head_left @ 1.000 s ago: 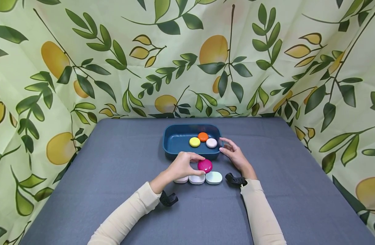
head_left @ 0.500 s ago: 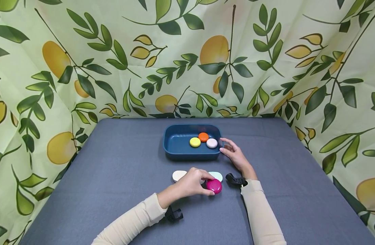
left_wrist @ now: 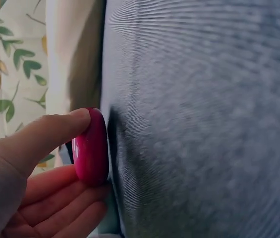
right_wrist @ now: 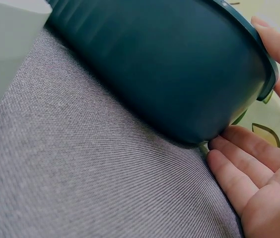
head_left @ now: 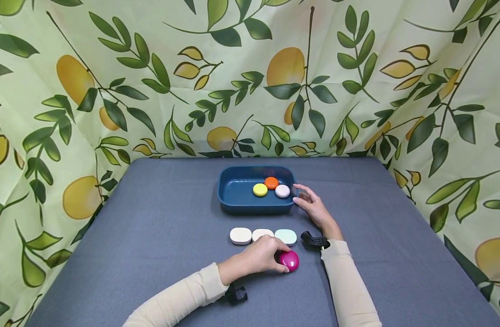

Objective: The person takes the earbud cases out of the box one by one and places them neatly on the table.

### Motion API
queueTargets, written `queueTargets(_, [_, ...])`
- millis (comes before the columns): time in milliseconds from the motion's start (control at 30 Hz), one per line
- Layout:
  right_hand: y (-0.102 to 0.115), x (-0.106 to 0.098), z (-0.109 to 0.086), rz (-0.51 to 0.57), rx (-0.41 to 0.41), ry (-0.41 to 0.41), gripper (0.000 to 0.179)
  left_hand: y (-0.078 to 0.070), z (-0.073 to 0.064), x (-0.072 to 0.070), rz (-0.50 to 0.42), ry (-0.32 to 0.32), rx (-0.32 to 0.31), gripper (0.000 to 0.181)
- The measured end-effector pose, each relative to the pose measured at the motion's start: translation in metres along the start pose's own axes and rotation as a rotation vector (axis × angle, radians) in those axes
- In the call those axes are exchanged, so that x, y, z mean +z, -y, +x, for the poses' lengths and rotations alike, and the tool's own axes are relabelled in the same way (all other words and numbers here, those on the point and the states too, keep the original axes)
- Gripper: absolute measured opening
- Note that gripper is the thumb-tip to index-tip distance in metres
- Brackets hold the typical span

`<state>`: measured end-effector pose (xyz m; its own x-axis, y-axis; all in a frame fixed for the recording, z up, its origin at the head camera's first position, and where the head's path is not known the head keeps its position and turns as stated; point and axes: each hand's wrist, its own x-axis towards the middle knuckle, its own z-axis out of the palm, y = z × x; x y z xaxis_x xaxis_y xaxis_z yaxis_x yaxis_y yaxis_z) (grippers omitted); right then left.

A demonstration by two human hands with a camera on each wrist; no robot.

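Observation:
Pinched between the thumb and fingers of my left hand (head_left: 259, 256) is a glossy magenta round disc (head_left: 289, 261). It stands close over the cloth, in front of a row of pale oval pieces: a white one (head_left: 240, 235) at left, another white one (head_left: 261, 234) partly behind the hand, and a mint one (head_left: 285, 236) at right. In the left wrist view the disc (left_wrist: 91, 148) shows edge-on. My right hand (head_left: 317, 212) touches the right end of a dark blue tray (head_left: 255, 209) with extended fingers; the right wrist view shows fingertips at its rim and base.
Inside the tray lie a yellow disc (head_left: 259, 190), an orange disc (head_left: 271, 183) and a pale pink disc (head_left: 282, 191). Grey cloth (head_left: 164, 227) covers the table, and a leaf-and-fruit patterned curtain (head_left: 241, 91) rises behind it.
My left hand has carried the magenta disc toward the front and slightly right, from near the tray to in front of the oval pieces. The right hand stays at the tray.

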<state>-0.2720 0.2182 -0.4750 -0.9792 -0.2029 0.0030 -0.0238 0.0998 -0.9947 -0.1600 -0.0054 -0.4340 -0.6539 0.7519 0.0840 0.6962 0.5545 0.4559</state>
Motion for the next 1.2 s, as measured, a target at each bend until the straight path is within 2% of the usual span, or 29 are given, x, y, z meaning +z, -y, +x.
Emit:
queueTargets(367, [0.001,0.000,0.000,0.000,0.005,-0.005,0.058,-0.002,0.001,0.004,0.033,-0.005,-0.045,0.043])
queueTargets(400, [0.001,0.000,0.000,-0.004,0.009,-0.004,0.058,0.002,0.002,0.009,0.041,-0.021,-0.037,0.043])
queueTargets(600, [0.003,0.001,0.000,-0.019,0.025,0.001,0.058,0.000,0.001,0.010,0.075,-0.026,-0.053,0.043])
queueTargets(633, [0.002,0.001,0.000,-0.020,0.025,0.001,0.058,-0.005,-0.001,0.005,0.075,-0.011,-0.068,0.043])
queueTargets(900, [0.002,0.000,0.000,-0.023,0.026,-0.006,0.058,-0.007,-0.003,0.002,0.095,-0.035,-0.063,0.042])
queueTargets(1067, [0.001,0.000,0.000,-0.017,0.018,-0.003,0.057,-0.010,-0.002,-0.010,0.054,-0.043,-0.063,0.041])
queueTargets(1200, [0.000,-0.001,0.000,-0.008,0.007,0.004,0.057,-0.009,0.001,-0.025,-0.012,-0.089,-0.057,0.040])
